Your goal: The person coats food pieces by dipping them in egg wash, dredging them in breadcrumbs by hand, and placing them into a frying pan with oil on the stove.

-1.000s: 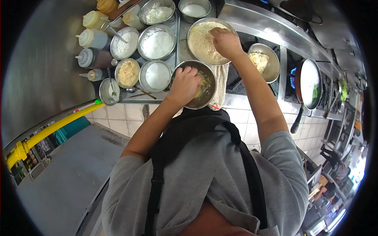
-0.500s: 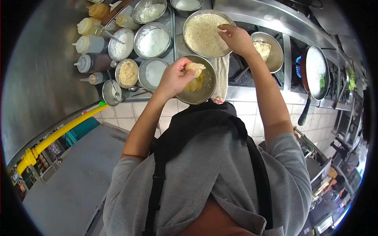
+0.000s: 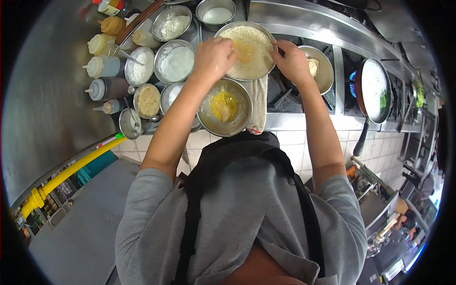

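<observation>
We see both hands at the large bowl of pale crumbs. In it, right of the left fingertips, lies a yellowish piece with crumbs around it. Our left hand reaches over the bowl's left side, knuckles up and fingers curled narrowly beside the piece; we cannot tell whether they pinch anything. Our right hand is at the right rim, thumb and forefinger parted, with nothing visible between them; whether it touches the metal is unclear to us.

On the near side we have a steel bowl of yellow egg-like liquid, with a folded cloth to its right. Right of the right hand, a second steel bowl holds a pale lumpy mass, partly hidden by that hand. Farther right, we see a frying pan with whitish contents and something green, its handle toward the near side, a blue flame at its left edge.

To the left we see bowls of white powder, one with a spoon in it, tan powder and a row of squeeze bottles.
</observation>
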Tool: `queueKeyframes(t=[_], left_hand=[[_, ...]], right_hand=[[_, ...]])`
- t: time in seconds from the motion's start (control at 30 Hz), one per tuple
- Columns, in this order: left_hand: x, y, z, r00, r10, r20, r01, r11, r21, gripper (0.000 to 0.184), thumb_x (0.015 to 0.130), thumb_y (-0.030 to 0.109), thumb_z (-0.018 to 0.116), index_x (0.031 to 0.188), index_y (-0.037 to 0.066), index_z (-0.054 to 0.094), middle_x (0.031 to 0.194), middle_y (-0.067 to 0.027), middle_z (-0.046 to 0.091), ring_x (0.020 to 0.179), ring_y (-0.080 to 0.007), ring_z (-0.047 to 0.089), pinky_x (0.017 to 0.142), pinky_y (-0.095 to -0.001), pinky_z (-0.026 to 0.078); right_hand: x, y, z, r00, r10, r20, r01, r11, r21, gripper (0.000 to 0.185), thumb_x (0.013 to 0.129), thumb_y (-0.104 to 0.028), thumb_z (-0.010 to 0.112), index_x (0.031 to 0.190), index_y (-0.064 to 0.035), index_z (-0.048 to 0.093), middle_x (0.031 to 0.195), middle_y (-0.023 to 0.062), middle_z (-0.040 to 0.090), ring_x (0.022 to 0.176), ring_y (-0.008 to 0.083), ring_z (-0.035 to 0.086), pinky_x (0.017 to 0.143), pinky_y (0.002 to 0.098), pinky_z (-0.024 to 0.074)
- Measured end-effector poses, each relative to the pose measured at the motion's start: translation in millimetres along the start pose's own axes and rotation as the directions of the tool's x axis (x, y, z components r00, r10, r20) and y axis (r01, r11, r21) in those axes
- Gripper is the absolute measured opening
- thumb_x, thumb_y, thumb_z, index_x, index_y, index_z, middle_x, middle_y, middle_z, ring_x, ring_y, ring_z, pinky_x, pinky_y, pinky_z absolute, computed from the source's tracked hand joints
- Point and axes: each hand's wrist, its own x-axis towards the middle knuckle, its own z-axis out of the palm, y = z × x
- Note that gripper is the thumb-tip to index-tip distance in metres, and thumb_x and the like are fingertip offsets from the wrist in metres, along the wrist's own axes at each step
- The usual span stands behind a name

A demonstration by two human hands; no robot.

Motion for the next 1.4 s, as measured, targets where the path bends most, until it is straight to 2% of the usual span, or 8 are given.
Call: queueKeyframes(t=[0.1, 0.23, 0.57, 0.8, 1.03, 1.13, 1.3, 1.4], left_hand=[[11, -16, -3, 0.991, -0.061, -0.12, 0.088, 0.97, 0.229, 0.019, 0.08, 0.023, 0.068, 0.092, 0.008, 0.067, 0.088, -0.0116, 0.07, 0.084, -0.0327, 0.066, 0.074, -0.0478, 0.048], [26, -37, 4, 0.966, -0.249, 0.062, 0.208, 0.9, 0.383, 0.017, 0.083, 0.018, 0.058, 0.092, 0.006, 0.067, 0.087, -0.0166, 0.071, 0.085, -0.0339, 0.068, 0.075, -0.049, 0.048], [33, -33, 1, 0.887, -0.407, 0.216, 0.331, 0.889, 0.315, 0.023, 0.086, 0.011, 0.05, 0.098, 0.007, 0.069, 0.093, -0.0166, 0.072, 0.09, -0.032, 0.07, 0.079, -0.0479, 0.05], [29, -34, 7, 0.911, -0.373, 0.175, 0.315, 0.904, 0.289, 0.02, 0.085, 0.011, 0.052, 0.09, 0.009, 0.072, 0.09, -0.0152, 0.073, 0.088, -0.0304, 0.071, 0.08, -0.047, 0.048], [27, -37, 9, 0.92, -0.363, 0.147, 0.31, 0.905, 0.29, 0.02, 0.084, 0.011, 0.054, 0.085, 0.011, 0.074, 0.09, -0.0133, 0.074, 0.087, -0.0281, 0.071, 0.081, -0.0467, 0.047], [28, -36, 9, 0.913, -0.389, 0.121, 0.347, 0.899, 0.268, 0.019, 0.083, 0.01, 0.055, 0.085, 0.011, 0.074, 0.091, -0.0132, 0.074, 0.088, -0.0279, 0.071, 0.083, -0.0465, 0.047], [32, -36, 5, 0.905, -0.393, 0.161, 0.338, 0.896, 0.287, 0.02, 0.083, 0.011, 0.055, 0.086, 0.011, 0.075, 0.092, -0.0135, 0.074, 0.089, -0.0282, 0.071, 0.083, -0.0463, 0.047], [29, -39, 11, 0.904, -0.388, 0.179, 0.328, 0.899, 0.291, 0.021, 0.083, 0.011, 0.055, 0.087, 0.011, 0.075, 0.092, -0.014, 0.074, 0.089, -0.0283, 0.071, 0.083, -0.0464, 0.047]], right_hand=[[16, -23, 15, 0.975, -0.16, 0.156, 0.205, 0.918, -0.341, 0.058, 0.076, -0.039, 0.075, 0.119, -0.0021, 0.063, 0.113, 0.0141, 0.067, 0.103, 0.0311, 0.064, 0.087, 0.0403, 0.0525], [35, -49, 48, 0.879, 0.138, 0.456, 0.194, 0.771, -0.607, 0.088, 0.067, -0.051, 0.082, 0.131, 0.0003, 0.05, 0.125, 0.0152, 0.06, 0.115, 0.0286, 0.061, 0.093, 0.0404, 0.0519], [58, -13, 49, 0.889, 0.19, 0.415, -0.089, 0.964, -0.251, 0.036, 0.071, -0.029, 0.074, 0.095, -0.0024, 0.069, 0.1, 0.0198, 0.07, 0.098, 0.0346, 0.067, 0.089, 0.0422, 0.0532], [34, -24, 63, 0.87, 0.176, 0.461, 0.093, 0.859, -0.504, 0.045, 0.073, -0.031, 0.072, 0.113, -0.0127, 0.065, 0.113, 0.014, 0.068, 0.103, 0.0312, 0.066, 0.086, 0.0421, 0.0533], [25, -43, 41, 0.978, -0.1, 0.184, 0.161, 0.922, -0.352, 0.034, 0.08, -0.026, 0.066, 0.11, -0.0101, 0.065, 0.109, 0.0161, 0.068, 0.102, 0.0319, 0.066, 0.085, 0.0425, 0.0532], [20, -41, 54, 0.924, 0.15, 0.353, 0.093, 0.806, -0.584, 0.032, 0.082, -0.027, 0.065, 0.108, -0.0092, 0.066, 0.106, 0.0168, 0.068, 0.099, 0.0323, 0.067, 0.083, 0.0426, 0.0542], [46, -16, 60, 0.896, 0.094, 0.435, 0.173, 0.826, -0.536, 0.029, 0.084, -0.027, 0.066, 0.105, -0.0078, 0.067, 0.101, 0.0149, 0.07, 0.09, 0.0328, 0.069, 0.078, 0.0432, 0.0561], [19, -51, 48, 0.934, -0.103, 0.342, 0.244, 0.882, -0.402, 0.043, 0.091, -0.03, 0.058, 0.127, -0.0061, 0.057, 0.129, 0.0135, 0.061, 0.115, 0.0296, 0.061, 0.102, 0.0431, 0.0443]])
